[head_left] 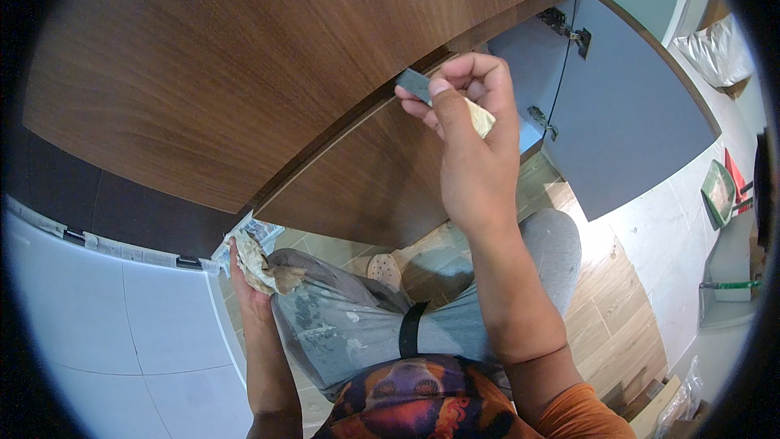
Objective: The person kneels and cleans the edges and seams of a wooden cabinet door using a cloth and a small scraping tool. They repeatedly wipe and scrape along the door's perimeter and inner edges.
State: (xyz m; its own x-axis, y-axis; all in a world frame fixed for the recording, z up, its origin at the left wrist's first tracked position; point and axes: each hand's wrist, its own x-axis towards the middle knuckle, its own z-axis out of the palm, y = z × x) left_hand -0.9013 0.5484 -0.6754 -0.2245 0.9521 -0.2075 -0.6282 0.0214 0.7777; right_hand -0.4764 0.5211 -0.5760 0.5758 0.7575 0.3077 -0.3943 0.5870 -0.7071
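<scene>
In the head view my right hand [471, 122] is closed on a small dark grey flat block [413, 84], with a cream piece [479, 118] also in its palm; it is raised before the edge of the wooden cabinet front [195, 57]. My left hand [250, 284] grips a crumpled cream cloth [258, 264] low at the left, near the cabinet's lower corner and some paper-like material [268, 234]. A lower wooden panel [357, 195] lies below the long gap. To the right a grey cabinet door [626, 122] stands open, with metal hinges [582, 41] showing.
A white-tiled surface [81, 309] with a taped edge is at left. My knees are bent over the wood-look floor [601, 301]. At right are a silvery bag [715, 53], a green dustpan [717, 191], a red object [734, 169] and wood pieces [650, 402].
</scene>
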